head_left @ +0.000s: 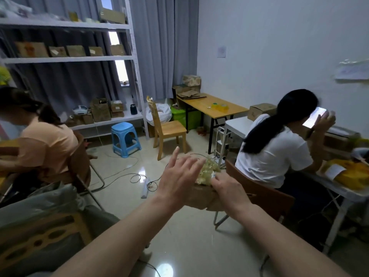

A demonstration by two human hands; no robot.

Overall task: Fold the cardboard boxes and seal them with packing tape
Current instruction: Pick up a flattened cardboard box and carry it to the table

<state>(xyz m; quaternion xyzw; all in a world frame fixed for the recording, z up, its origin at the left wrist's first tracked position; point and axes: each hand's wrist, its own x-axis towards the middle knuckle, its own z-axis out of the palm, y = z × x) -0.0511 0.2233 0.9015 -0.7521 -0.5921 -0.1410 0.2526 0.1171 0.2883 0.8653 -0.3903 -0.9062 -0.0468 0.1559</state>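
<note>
I hold a small brown cardboard box (199,197) in the air in front of me, above the tiled floor. Pale yellow crinkled filler (206,171) bulges out of its top. My left hand (179,176) lies flat against the box's left side, its fingers straight and spread. From the right, my right hand (225,186) grips the box, with its fingers curled over the top edge beside the filler. Both hands hide most of the box. Rolls of packing tape (219,106) lie on the far wooden table (229,112).
A person in a white shirt (273,154) sits at the right at a white table (339,188), her brown chair back (263,194) close behind my box. Another person (46,144) sits at the left. A blue stool (124,138), a wooden chair (167,130) and floor cables (137,176) lie ahead. Shelves (67,58) hold boxes.
</note>
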